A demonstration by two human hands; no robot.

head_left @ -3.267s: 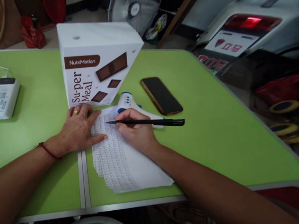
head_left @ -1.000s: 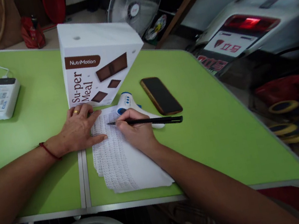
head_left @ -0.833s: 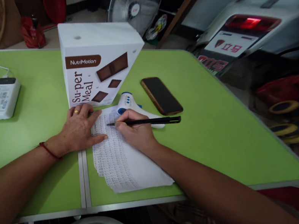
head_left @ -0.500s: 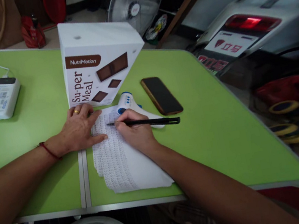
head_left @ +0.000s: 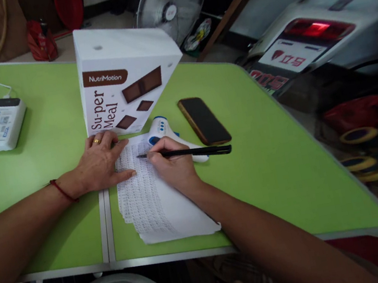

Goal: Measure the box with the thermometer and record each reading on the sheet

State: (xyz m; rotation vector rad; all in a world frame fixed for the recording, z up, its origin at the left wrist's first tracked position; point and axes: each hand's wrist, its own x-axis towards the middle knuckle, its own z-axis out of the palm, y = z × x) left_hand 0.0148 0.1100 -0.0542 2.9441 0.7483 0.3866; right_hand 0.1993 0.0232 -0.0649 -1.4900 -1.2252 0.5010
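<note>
Closed around a black pen (head_left: pixel 198 150), my right hand (head_left: pixel 174 167) rests on a stack of paper (head_left: pixel 146 202). The pen tip is at the upper part of the top sheet, among rows of dense handwriting; the sheet's right side is blank. My left hand (head_left: pixel 101 163) lies with fingers spread at the paper's upper left edge, holding nothing. A ring and a red wrist cord show on it. Just beyond its fingertips stands a white "Su-per Meal" box (head_left: pixel 118 95). A white and blue infrared thermometer (head_left: pixel 161 127) lies beside the paper, partly behind my right hand.
The green table (head_left: pixel 271 171) has a metal seam left of the paper. A phone (head_left: pixel 204 120) lies to the right. At the left sits a white device (head_left: pixel 2 124) with cables. Beyond the table are a fan (head_left: pixel 171 10) and a scooter (head_left: pixel 317 36).
My right hand and the pen have shifted slightly to the right. The lower end of the paper has shifted a little too. My left hand has stayed in place.
</note>
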